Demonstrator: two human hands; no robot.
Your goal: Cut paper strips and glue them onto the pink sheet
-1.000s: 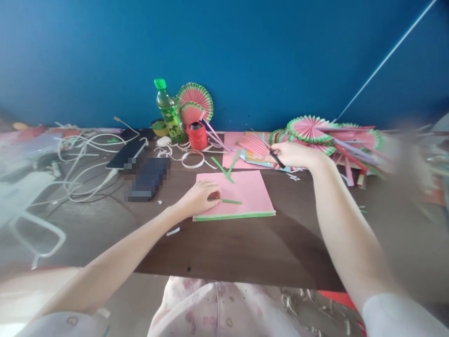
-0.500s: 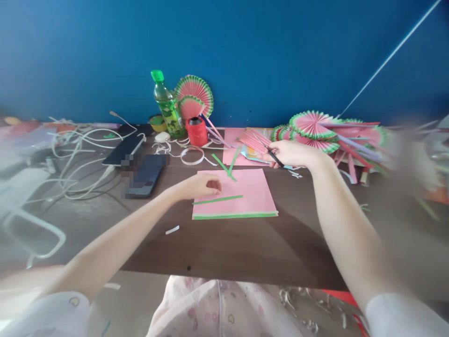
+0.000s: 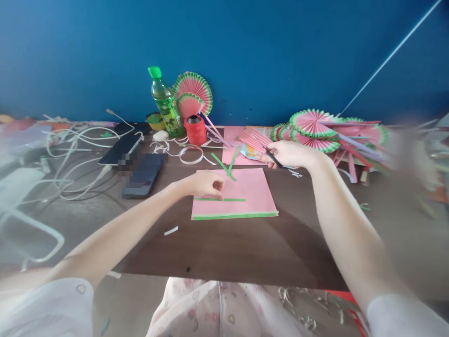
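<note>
A person's left hand [image 3: 209,184] bends over a pink sheet [image 3: 245,187] while the right hand [image 3: 289,153] grips scissors [image 3: 275,158].
The sheet lies flat on the dark table [image 3: 224,248], a green band [image 3: 235,216] along its near edge; the left forearm and hand cover part of its left side. A loose green strip [image 3: 234,200] lies across it beneath the curled left fingertips, and whether they pinch it cannot be told. The right hand is closed around the scissors, hiding much of the handles; the thin blades are hard to make out against pleated pink paper [image 3: 248,138]. Pixelation masks part of a dark phone [image 3: 149,177], and the table's far right blurs beyond recognition.
</note>
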